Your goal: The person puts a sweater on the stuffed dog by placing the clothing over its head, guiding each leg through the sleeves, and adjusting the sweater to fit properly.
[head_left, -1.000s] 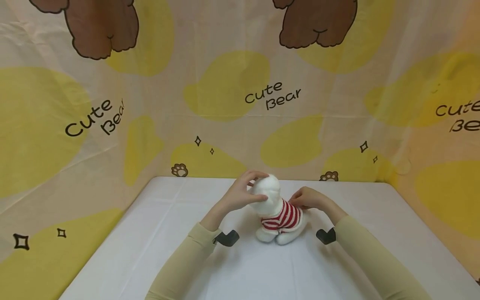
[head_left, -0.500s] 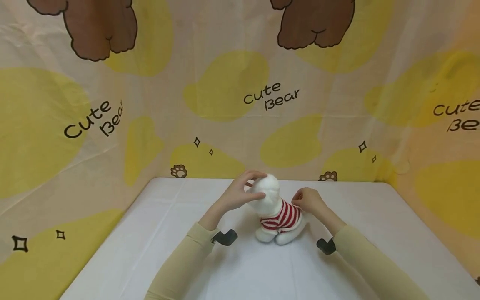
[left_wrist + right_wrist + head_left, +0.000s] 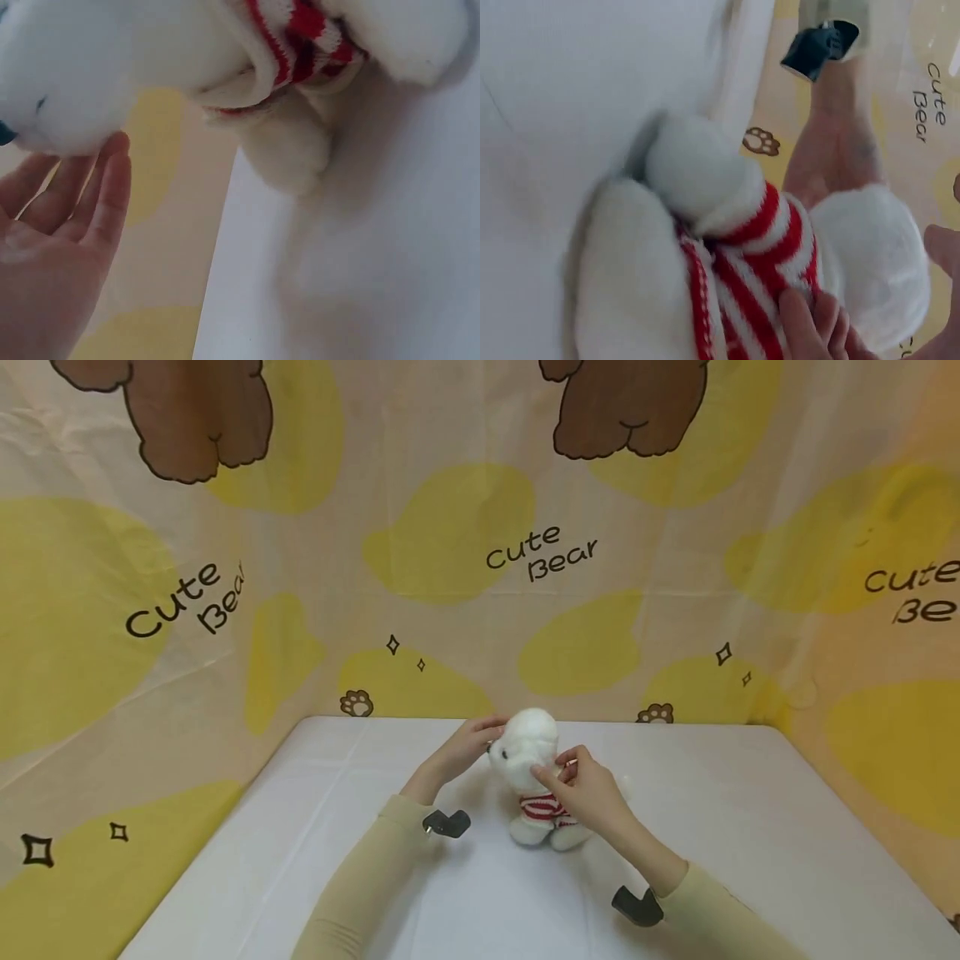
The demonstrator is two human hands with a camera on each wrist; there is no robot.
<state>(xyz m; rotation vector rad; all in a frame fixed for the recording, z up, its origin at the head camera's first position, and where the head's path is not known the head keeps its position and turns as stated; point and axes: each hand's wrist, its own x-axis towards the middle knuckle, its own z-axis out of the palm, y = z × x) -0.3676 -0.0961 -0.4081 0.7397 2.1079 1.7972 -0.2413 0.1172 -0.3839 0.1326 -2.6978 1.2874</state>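
Observation:
A white plush toy (image 3: 528, 747) in a red-and-white striped sweater (image 3: 538, 807) stands upright at the middle of the white table (image 3: 750, 827). My left hand (image 3: 465, 750) lies against the left side of its head, palm open and fingers straight (image 3: 105, 195) along the white fur (image 3: 150, 52). My right hand (image 3: 588, 789) is in front of the toy, fingers curled at its neck. In the right wrist view the fingertips (image 3: 810, 322) press on the sweater (image 3: 765, 255) just below the head. The right hand hides most of the toy's body in the head view.
Black camera mounts sit on both wrists (image 3: 446, 822) (image 3: 636, 906). A yellow "Cute Bear" curtain (image 3: 540, 552) hangs behind and beside the table, close to its far edge. Bare white tabletop lies around the toy.
My right hand came off the toy's back and round to its front, at the neck. My left hand slid from the top of the head to its side. The toy now stands more upright.

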